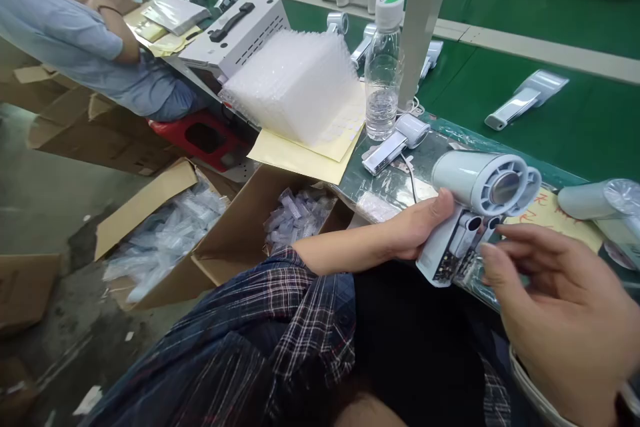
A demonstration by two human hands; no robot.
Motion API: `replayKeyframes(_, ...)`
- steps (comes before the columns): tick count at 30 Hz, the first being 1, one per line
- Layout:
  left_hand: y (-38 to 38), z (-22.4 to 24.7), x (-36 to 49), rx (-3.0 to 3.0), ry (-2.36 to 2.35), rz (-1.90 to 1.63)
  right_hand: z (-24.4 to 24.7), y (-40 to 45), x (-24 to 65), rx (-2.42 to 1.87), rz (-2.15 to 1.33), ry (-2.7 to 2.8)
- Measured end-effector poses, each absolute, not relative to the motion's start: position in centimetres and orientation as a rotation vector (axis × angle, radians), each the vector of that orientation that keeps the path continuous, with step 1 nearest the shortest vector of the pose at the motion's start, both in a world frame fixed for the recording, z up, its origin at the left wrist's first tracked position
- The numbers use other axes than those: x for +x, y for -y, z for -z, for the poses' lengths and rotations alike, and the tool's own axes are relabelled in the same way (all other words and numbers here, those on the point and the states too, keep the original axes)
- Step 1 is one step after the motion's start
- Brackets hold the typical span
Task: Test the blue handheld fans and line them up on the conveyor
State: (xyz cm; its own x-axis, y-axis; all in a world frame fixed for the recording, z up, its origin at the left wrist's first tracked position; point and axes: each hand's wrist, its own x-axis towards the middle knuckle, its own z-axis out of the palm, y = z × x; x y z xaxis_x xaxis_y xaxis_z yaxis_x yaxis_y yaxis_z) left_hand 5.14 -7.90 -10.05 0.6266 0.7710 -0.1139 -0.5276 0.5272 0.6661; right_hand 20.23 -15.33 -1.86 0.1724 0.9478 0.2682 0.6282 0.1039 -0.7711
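My left hand is wrapped around the handle of a light blue handheld fan, thumb up against its round head. The vented end of the head faces right. Along the handle the casing is open, and a circuit board and a dark cylindrical part show inside. A second, similar round head peeks out just behind it. Close to the open handle is my right hand, fingers bent and thumb apart from the index finger, with nothing visible between them. Whether its fingertips touch the handle I cannot tell.
A similar fan lies by a water bottle. Bubble-wrap sheets sit on yellow paper left of it. More fans rest on the green conveyor. Cartons with plastic-wrapped pieces stand below. A co-worker sits at left.
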Motion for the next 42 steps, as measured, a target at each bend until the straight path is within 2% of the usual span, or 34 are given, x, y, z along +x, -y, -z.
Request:
replayKeyframes(3, 8.4, 9.3, 5.1, 0.694, -0.471, -0.868, 1.8, 15.5, 18.9, -1.566, -0.624, 1.455)
replayKeyframes(17, 9.7, 7.3, 4.9, 0.872, -0.532, -0.994, 1.4, 15.2, 17.7, -1.287, -0.686, 1.203)
replayKeyframes(27, 9.3, 6.4, 4.5, 1.096, -0.645, -1.065, 1.5, 15.3, 17.4, -1.296, -0.679, 1.130)
replayKeyframes(42, 9.5, 6.2, 4.6, 0.979, -0.741, -1.118, 1.6, 15.6, 16.9, -1.352, -0.622, 1.123)
